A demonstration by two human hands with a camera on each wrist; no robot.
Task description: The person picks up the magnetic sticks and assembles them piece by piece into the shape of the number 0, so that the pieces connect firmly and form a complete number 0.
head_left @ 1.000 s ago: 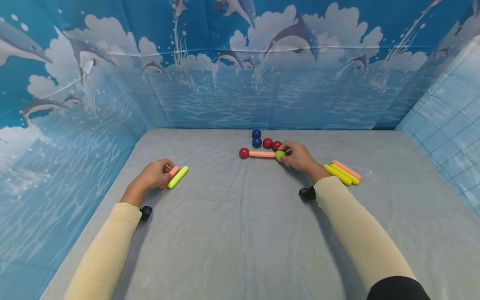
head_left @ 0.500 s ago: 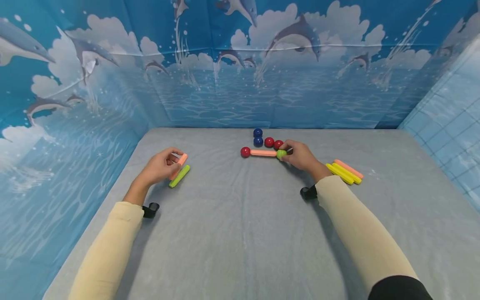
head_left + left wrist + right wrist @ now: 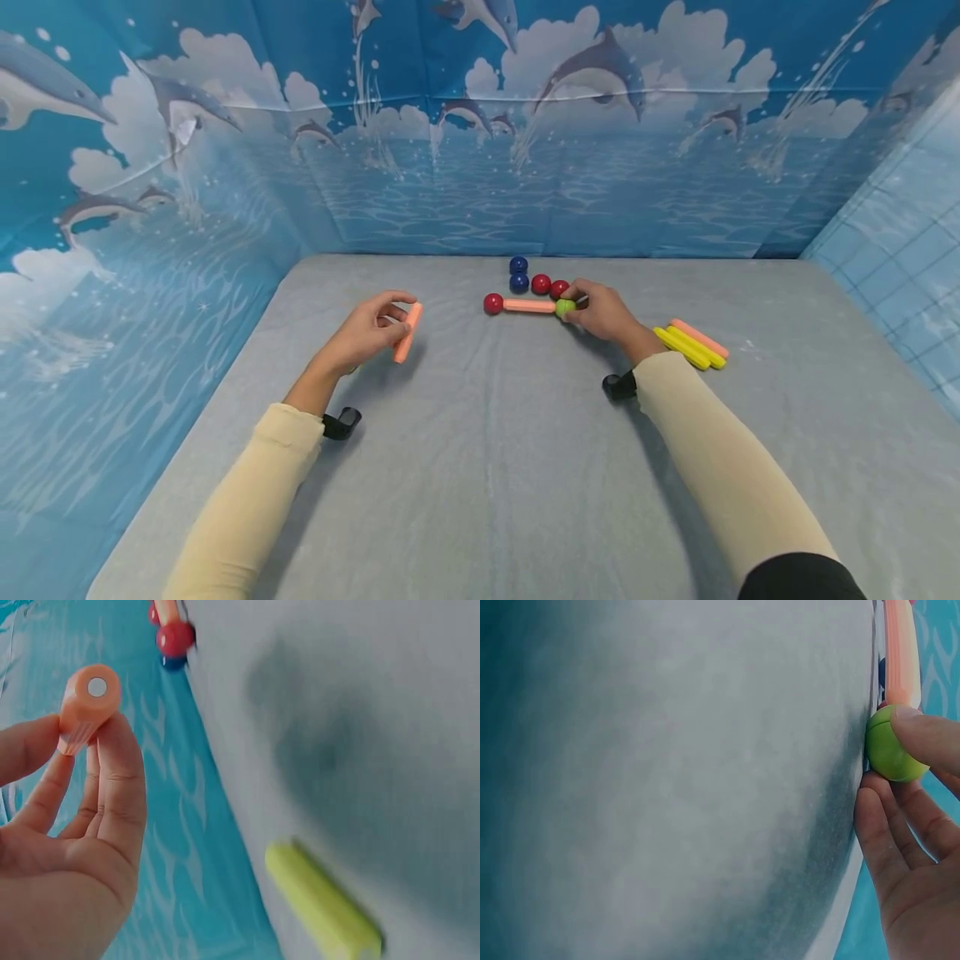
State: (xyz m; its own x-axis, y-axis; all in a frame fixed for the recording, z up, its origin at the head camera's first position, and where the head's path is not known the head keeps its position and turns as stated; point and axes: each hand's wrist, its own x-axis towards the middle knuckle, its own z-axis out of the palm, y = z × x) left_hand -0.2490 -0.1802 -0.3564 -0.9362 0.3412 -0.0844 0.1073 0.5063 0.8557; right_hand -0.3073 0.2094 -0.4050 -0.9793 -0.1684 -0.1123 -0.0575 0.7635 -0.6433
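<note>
My left hand point(image 3: 367, 335) pinches an orange stick point(image 3: 408, 335) between thumb and fingers, raised over the table with its shadow below. A round pale disc shows in the stick's end point(image 3: 97, 688) in the left wrist view. At the back middle, my right hand point(image 3: 606, 315) holds a green ball point(image 3: 565, 308) with thumb and fingertips. That ball sits at the right end of a second orange stick point(image 3: 529, 306), whose left end meets a red ball point(image 3: 492, 304). A lime stick point(image 3: 319, 900) lies on the table below my left hand, mostly hidden by it in the head view.
Behind the joined stick lie two blue balls point(image 3: 518, 274) and two more red balls point(image 3: 540, 284). Two yellow sticks point(image 3: 686, 347) and another orange stick point(image 3: 700, 337) lie beside my right forearm. A dolphin-print curtain point(image 3: 465, 192) borders the grey table point(image 3: 480, 467).
My left hand has lifted the orange stick off the table from beside the lime stick and carried it to the right. My right hand keeps its hold on the green ball.
</note>
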